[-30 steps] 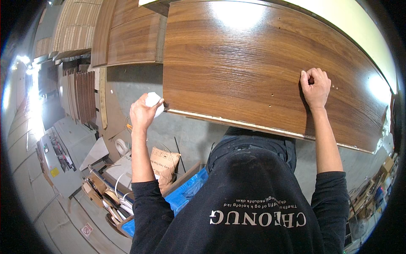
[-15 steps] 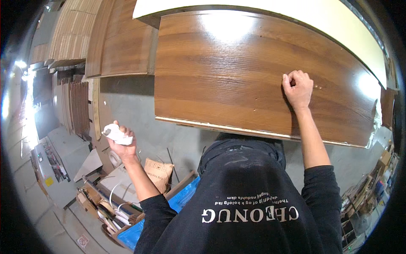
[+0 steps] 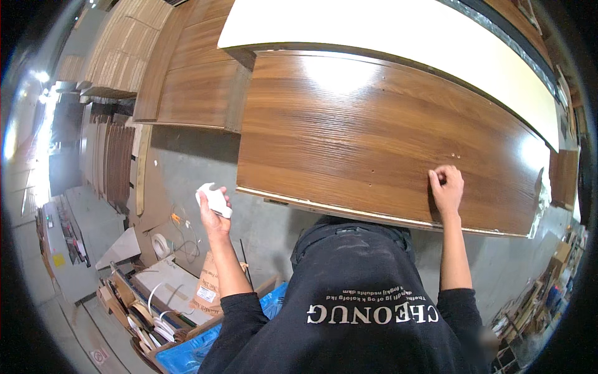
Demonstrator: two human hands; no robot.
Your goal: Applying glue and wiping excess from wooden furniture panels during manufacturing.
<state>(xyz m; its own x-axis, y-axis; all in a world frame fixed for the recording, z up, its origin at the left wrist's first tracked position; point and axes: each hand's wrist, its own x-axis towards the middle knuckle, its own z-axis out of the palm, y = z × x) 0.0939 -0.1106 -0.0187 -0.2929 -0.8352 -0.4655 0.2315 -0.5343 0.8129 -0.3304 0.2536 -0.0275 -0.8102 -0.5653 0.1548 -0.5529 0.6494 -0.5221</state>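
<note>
You look to be between passes along the wood-grain panel (image 3: 374,137): your right hand (image 3: 447,189) rests fisted near its front edge while your left hand (image 3: 213,209), fingers wrapped round a small white tool (image 3: 215,199), hangs off its corner, so next bring the tool to that pale edge.

Panel (image 3: 374,143) ahead, boxes (image 3: 156,299) lower left on floor (image 3: 187,168)

Counting here: one big wood-grain panel (image 3: 374,143), one white board (image 3: 398,43) behind it, one small white tool (image 3: 215,201), two hands, one blue bin (image 3: 193,352) down on the floor
</note>
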